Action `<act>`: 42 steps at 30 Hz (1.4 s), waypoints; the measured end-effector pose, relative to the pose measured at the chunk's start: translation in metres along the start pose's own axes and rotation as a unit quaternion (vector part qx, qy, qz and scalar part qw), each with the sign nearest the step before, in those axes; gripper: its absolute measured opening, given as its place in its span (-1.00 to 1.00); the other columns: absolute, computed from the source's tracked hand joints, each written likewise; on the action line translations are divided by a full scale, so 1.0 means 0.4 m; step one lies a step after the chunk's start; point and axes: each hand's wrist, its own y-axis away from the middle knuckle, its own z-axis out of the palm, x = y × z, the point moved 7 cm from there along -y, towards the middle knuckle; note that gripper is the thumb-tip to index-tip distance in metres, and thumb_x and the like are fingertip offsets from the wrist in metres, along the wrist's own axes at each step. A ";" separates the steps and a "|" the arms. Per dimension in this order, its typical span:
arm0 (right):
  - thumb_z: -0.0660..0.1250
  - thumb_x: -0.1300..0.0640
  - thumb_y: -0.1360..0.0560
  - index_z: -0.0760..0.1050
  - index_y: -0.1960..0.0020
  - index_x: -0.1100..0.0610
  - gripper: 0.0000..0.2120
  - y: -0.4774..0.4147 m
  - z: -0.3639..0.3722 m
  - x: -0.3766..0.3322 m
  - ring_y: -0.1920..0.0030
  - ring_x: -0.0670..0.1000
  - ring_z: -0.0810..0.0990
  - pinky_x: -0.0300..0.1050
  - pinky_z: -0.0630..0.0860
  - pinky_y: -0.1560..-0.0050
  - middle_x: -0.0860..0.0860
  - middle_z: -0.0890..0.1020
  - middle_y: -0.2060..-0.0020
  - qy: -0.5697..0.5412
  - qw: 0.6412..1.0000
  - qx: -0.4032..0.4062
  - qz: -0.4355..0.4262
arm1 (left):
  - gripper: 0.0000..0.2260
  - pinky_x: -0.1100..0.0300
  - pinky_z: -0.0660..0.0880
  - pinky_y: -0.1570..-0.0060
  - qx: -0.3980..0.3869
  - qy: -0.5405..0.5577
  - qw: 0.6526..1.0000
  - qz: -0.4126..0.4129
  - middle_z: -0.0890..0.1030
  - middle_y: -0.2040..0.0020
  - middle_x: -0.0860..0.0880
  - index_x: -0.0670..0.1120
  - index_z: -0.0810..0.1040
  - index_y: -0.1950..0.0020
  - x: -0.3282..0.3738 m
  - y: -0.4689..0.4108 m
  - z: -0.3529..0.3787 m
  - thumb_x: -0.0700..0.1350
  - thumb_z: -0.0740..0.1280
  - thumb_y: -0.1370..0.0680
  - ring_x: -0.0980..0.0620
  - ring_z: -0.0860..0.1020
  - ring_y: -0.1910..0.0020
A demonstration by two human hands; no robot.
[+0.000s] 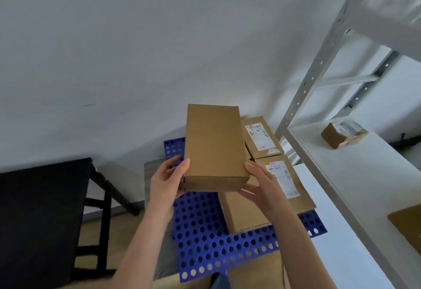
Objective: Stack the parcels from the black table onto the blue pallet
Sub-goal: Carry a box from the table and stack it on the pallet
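I hold a plain brown cardboard parcel (214, 145) in the air above the blue perforated pallet (205, 231). My left hand (167, 178) grips its near left corner and my right hand (259, 183) supports its near right corner from below. On the right side of the pallet lie other parcels: one with a white label (262, 137) at the back, one with a label (284, 181) in front of it, and a plain one (243, 211) partly hidden under my right hand. The black table (38, 216) stands at the left, its visible top bare.
A grey metal shelf rack (319, 65) stands at the right with a white shelf board (355, 175); a small taped parcel (344, 135) and a brown box corner (407, 225) rest on it. A white wall is behind the pallet. Wooden floor shows below.
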 end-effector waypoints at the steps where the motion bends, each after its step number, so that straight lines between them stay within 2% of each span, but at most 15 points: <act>1: 0.52 -0.15 -0.18 0.58 -0.19 0.00 -0.39 -0.018 -0.010 -0.010 -0.01 0.13 0.70 -0.01 0.60 -0.02 -0.02 0.71 0.01 0.009 1.000 -0.009 0.004 | -0.44 -0.16 0.55 -0.08 0.008 0.007 1.000 -0.005 0.59 -0.07 0.04 0.14 0.57 -0.07 -0.005 -0.005 0.011 0.25 0.48 -0.11 -0.11 0.59 -0.08; 2: 0.52 -0.15 -0.19 0.59 -0.18 -0.02 -0.42 -0.036 -0.019 -0.018 -0.02 0.13 0.69 0.01 0.60 -0.05 -0.01 0.70 -0.02 0.019 1.000 -0.016 0.008 | -0.47 -0.16 0.55 -0.08 0.016 0.013 1.000 -0.009 0.59 -0.07 0.03 0.14 0.57 -0.06 -0.009 -0.010 0.020 0.24 0.49 -0.12 -0.13 0.59 -0.09; 5: 0.49 -0.10 -0.36 0.60 -0.11 -0.09 -0.67 -0.087 -0.022 -0.031 -0.08 0.12 0.66 0.07 0.56 -0.19 -0.01 0.68 -0.07 0.050 0.998 -0.031 0.028 | -0.55 -0.16 0.54 -0.10 0.040 0.030 0.999 -0.013 0.59 -0.08 0.04 0.14 0.57 -0.05 -0.011 -0.031 0.029 0.18 0.50 -0.19 -0.14 0.59 -0.10; 10: 0.46 -0.08 -0.42 0.59 -0.15 -0.05 -0.68 -0.166 0.015 -0.041 -0.09 0.00 0.65 -0.02 0.53 -0.21 -0.03 0.69 -0.03 0.085 0.994 -0.049 0.038 | -0.52 -0.16 0.53 -0.12 0.062 0.066 0.996 -0.017 0.57 -0.16 -0.02 0.12 0.53 -0.16 -0.007 -0.088 0.011 0.08 0.51 -0.26 -0.17 0.59 -0.10; 15: 0.37 0.04 -0.53 0.58 -0.08 -0.04 -0.86 -0.229 0.064 -0.037 0.05 -0.08 0.66 -0.23 0.57 0.06 -0.10 0.70 0.10 0.090 0.994 -0.052 0.029 | -0.56 -0.17 0.50 -0.17 0.078 0.053 0.996 -0.004 0.58 -0.14 0.01 0.07 0.50 -0.27 -0.005 -0.152 -0.017 0.01 0.47 -0.41 -0.12 0.57 -0.14; 17: 0.33 0.07 -0.56 0.57 -0.17 0.02 -0.81 -0.246 0.076 -0.027 0.02 -0.10 0.65 -0.29 0.56 0.10 -0.08 0.69 0.04 0.103 0.993 -0.053 0.029 | -0.57 -0.13 0.51 -0.16 0.077 0.045 0.996 0.002 0.59 -0.11 0.01 0.08 0.49 -0.29 -0.009 -0.175 -0.027 -0.01 0.45 -0.43 -0.07 0.57 -0.13; 19: 0.28 0.10 -0.59 0.51 -0.29 0.10 -0.72 -0.264 0.090 -0.015 -0.06 -0.09 0.62 -0.28 0.54 0.05 -0.04 0.65 -0.07 0.127 0.990 -0.057 0.029 | -0.58 -0.11 0.51 -0.16 0.070 0.031 0.997 0.004 0.59 -0.12 0.01 0.09 0.48 -0.30 -0.018 -0.200 -0.035 -0.03 0.43 -0.46 -0.04 0.56 -0.14; 22: 0.24 0.15 -0.62 0.46 -0.35 0.19 -0.68 -0.292 0.112 -0.002 -0.04 -0.13 0.60 -0.28 0.56 0.05 -0.06 0.63 -0.04 0.167 0.984 -0.050 0.026 | -0.64 -0.17 0.44 -0.24 0.039 0.012 0.999 -0.028 0.56 -0.21 -0.01 0.11 0.48 -0.30 -0.043 -0.242 -0.045 -0.04 0.38 -0.51 -0.09 0.53 -0.20; 25: 0.22 0.16 -0.63 0.42 -0.40 0.22 -0.64 -0.319 0.131 0.005 -0.19 0.01 0.56 -0.07 0.49 -0.27 0.04 0.60 -0.18 0.257 0.965 -0.039 0.014 | -0.61 -0.19 0.40 -0.27 0.010 0.004 0.997 -0.070 0.54 -0.20 0.03 0.08 0.42 -0.38 -0.070 -0.287 -0.057 -0.04 0.33 -0.55 -0.13 0.50 -0.22; 26: 0.21 0.16 -0.63 0.42 -0.40 0.21 -0.64 -0.328 0.137 0.006 -0.23 0.05 0.54 -0.03 0.46 -0.31 0.07 0.60 -0.21 0.286 0.957 -0.037 0.008 | -0.59 -0.17 0.41 -0.26 0.004 0.001 0.997 -0.077 0.53 -0.18 0.05 0.07 0.40 -0.40 -0.077 -0.301 -0.060 -0.04 0.33 -0.55 -0.12 0.49 -0.23; 30: 0.22 0.17 -0.62 0.46 -0.38 0.19 -0.66 -0.363 0.149 0.020 -0.15 0.04 0.56 -0.04 0.49 -0.23 0.09 0.62 -0.18 0.366 0.930 -0.030 -0.001 | -0.58 -0.12 0.39 -0.27 0.005 -0.004 0.996 -0.089 0.49 -0.20 0.03 0.06 0.36 -0.43 -0.106 -0.346 -0.069 -0.06 0.30 -0.57 -0.07 0.44 -0.25; 34: 0.26 0.13 -0.60 0.43 -0.41 0.17 -0.61 -0.401 0.169 0.027 -0.08 0.00 0.56 -0.14 0.51 -0.08 0.08 0.61 -0.18 0.438 0.898 -0.038 0.000 | -0.64 0.01 0.47 -0.07 0.029 0.010 0.995 -0.091 0.51 -0.22 0.01 0.03 0.40 -0.40 -0.143 -0.367 -0.086 -0.05 0.26 -0.60 -0.05 0.47 -0.22; 38: 0.26 0.14 -0.60 0.42 -0.40 0.16 -0.62 -0.426 0.200 0.032 -0.08 0.02 0.56 -0.10 0.50 -0.13 0.02 0.59 -0.09 0.498 0.865 -0.054 0.002 | -0.63 0.04 0.44 -0.09 0.038 0.012 0.994 -0.103 0.49 -0.20 0.03 0.02 0.36 -0.43 -0.176 -0.378 -0.098 -0.04 0.21 -0.62 -0.07 0.46 -0.25; 40: 0.27 0.16 -0.59 0.46 -0.37 0.16 -0.65 -0.437 0.204 0.040 -0.05 0.00 0.54 -0.15 0.47 -0.10 -0.01 0.58 -0.04 0.515 0.855 -0.057 0.006 | -0.63 0.06 0.43 -0.08 0.034 -0.001 0.994 -0.108 0.48 -0.24 0.01 0.01 0.33 -0.45 -0.187 -0.385 -0.099 -0.04 0.18 -0.63 -0.08 0.46 -0.26; 42: 0.28 0.17 -0.59 0.43 -0.39 0.17 -0.63 -0.448 0.201 0.049 -0.15 0.04 0.55 -0.15 0.45 -0.13 0.04 0.60 -0.15 0.532 0.845 -0.055 0.015 | -0.63 0.08 0.42 -0.07 0.026 -0.018 0.993 -0.111 0.47 -0.27 0.00 0.02 0.31 -0.46 -0.196 -0.393 -0.093 -0.04 0.16 -0.64 -0.05 0.45 -0.25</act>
